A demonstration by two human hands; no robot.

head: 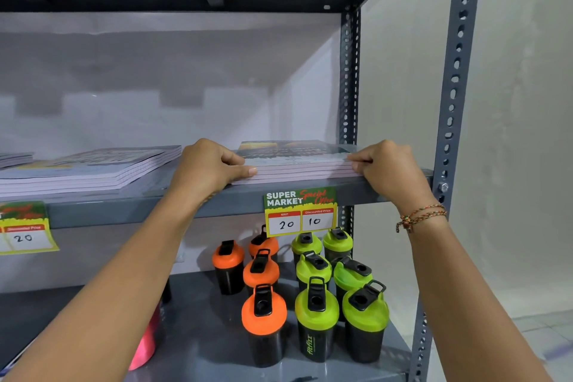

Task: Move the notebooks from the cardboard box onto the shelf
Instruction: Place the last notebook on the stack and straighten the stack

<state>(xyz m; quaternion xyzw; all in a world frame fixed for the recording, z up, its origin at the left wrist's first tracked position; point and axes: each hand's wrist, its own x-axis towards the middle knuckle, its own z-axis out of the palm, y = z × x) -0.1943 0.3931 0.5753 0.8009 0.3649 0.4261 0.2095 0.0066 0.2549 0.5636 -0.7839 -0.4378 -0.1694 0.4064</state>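
Note:
A stack of notebooks (297,161) with a dark printed cover lies flat on the grey metal shelf (155,211), at its right end. My left hand (210,167) grips the stack's left front corner, fingers on top and thumb against the page edges. My right hand (387,167) pinches the right front corner the same way. A second, fanned stack of notebooks (93,169) rests further left on the same shelf. The cardboard box is out of view.
A price tag (300,211) reading 20 and 10 hangs from the shelf's front lip, another tag (24,228) at left. Below stand orange-lidded (263,310) and green-lidded shaker bottles (316,316). A perforated upright post (455,87) bounds the right side.

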